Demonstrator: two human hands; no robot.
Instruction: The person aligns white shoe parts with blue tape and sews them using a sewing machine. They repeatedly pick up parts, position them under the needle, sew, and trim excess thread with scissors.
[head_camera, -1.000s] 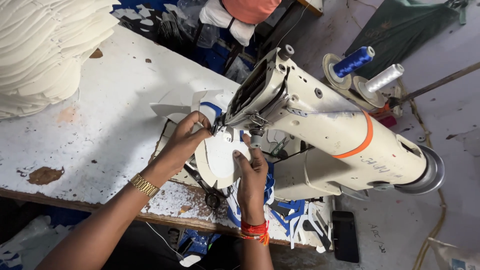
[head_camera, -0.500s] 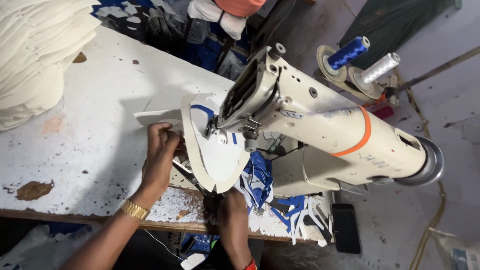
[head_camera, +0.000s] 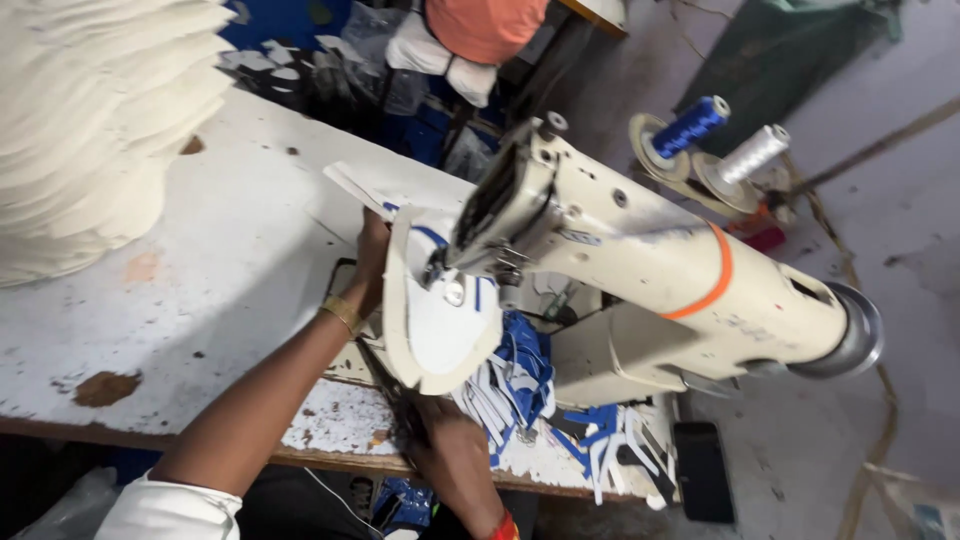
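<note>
Worn white worktable (head_camera: 200, 300), paint chipped along the front edge, with a white shoe upper piece trimmed in blue (head_camera: 435, 320) standing on edge under the needle of a cream post-bed sewing machine (head_camera: 640, 270). Left hand (head_camera: 370, 262) closed on the piece's far edge, right hand (head_camera: 455, 450) low beneath it, grip impossible to tell. Best fed slowly, fingers clear of the needle; stacked cream panels (head_camera: 90, 130) far left, blue and white thread spools (head_camera: 720, 135) behind.

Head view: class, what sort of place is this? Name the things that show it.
Likely a stitching workshop, perhaps for shoe uppers: a cream industrial sewing machine, blue and white thread cones behind it, and a tall stack of cut white pieces on the worn table.
</note>
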